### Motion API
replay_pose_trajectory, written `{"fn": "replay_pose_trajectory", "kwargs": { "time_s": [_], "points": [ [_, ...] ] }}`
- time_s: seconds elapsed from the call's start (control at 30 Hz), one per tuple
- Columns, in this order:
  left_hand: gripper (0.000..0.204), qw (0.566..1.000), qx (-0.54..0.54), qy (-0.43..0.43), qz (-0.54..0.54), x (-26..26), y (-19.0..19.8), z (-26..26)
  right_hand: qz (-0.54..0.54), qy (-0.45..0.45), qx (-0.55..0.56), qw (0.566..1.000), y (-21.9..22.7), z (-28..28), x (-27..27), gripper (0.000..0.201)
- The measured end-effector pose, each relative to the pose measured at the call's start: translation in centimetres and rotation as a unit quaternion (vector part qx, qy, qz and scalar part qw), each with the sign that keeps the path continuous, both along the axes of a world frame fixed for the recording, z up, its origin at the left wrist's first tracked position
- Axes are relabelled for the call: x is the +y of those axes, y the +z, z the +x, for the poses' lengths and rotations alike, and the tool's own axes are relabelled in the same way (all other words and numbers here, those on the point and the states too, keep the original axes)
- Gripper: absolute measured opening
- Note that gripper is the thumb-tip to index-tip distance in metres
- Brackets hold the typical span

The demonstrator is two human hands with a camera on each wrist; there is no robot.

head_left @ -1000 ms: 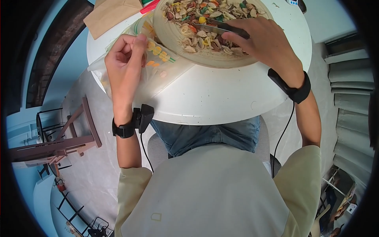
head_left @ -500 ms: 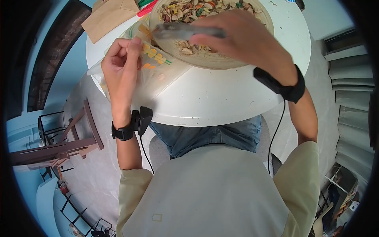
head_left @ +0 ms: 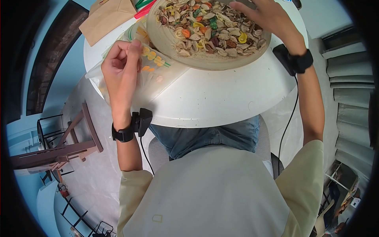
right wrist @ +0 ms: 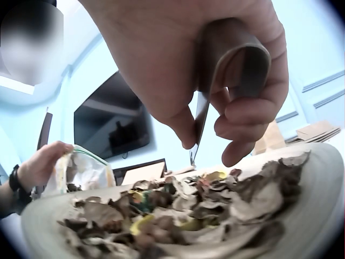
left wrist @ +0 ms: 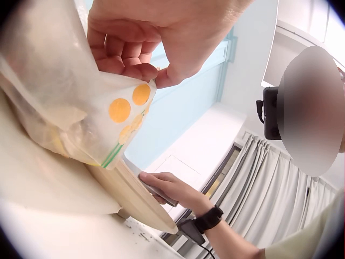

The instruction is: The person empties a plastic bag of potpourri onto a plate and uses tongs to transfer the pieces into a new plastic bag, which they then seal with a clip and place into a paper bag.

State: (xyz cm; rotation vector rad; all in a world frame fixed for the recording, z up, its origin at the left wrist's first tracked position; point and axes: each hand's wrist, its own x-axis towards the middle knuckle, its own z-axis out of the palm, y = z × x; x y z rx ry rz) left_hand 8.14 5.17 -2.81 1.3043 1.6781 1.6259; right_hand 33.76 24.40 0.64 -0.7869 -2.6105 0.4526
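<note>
My left hand (head_left: pixel 123 69) pinches the upper edge of a translucent zip bag (left wrist: pixel 59 118) between thumb and fingertips. The bag has orange dots and a green zip strip, its mouth up against the bowl's left rim; some dark pieces show inside it in the right wrist view. My right hand (head_left: pixel 274 19) grips metal tongs (right wrist: pixel 234 43) by the bent end, mostly hidden in the head view. It hovers over the far right of a wide, shallow beige bowl (head_left: pixel 156 35). Pale and brown dried pieces (head_left: pixel 221 37), with yellow, orange and green bits, fill the bowl.
The bowl stands on a round white table (head_left: pixel 205 96) dotted with crumbs. A brown paper bag (head_left: pixel 104 19) lies at the far left, beside red and green strips (head_left: pixel 145 8). Cables run from both wrist cameras, and a brown wooden stand (head_left: pixel 90 126) is left on the floor.
The right hand swung the tongs left to the bag mouth, then back right and farther out over the bowl. The left hand keeps its pinch on the bag, shifted only slightly.
</note>
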Motion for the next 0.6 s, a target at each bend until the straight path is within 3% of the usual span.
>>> {"fn": "replay_pose_trajectory", "kwargs": {
  "time_s": [0.2,0.23,0.3,0.43,0.5,0.6],
  "points": [
    [0.024,1.000,-0.001,0.014,-0.009,-0.2,0.1,0.0,-0.248,0.010,-0.084,0.965,2.5,0.2,1.8,0.061],
    [0.024,1.000,-0.005,0.012,-0.004,-0.2,0.1,0.0,-0.249,0.010,-0.085,0.965,2.4,0.2,1.1,0.061],
    [0.024,1.000,-0.002,0.008,-0.004,-0.1,0.0,-0.2,-0.133,-0.040,-0.100,0.985,1.8,0.3,-1.1,0.063],
    [0.024,1.000,-0.003,0.017,-0.022,-0.1,-0.1,-0.1,-0.064,-0.066,-0.111,0.990,-0.9,2.1,-0.8,0.063],
    [0.023,1.000,-0.005,0.014,-0.019,0.0,-0.2,-0.1,0.025,-0.080,-0.021,0.996,-1.5,2.9,-2.3,0.058],
    [0.023,1.000,-0.006,0.005,-0.011,0.1,-0.4,-0.4,0.051,-0.113,-0.087,0.988,-0.7,2.7,-3.9,0.058]
  ]
}}
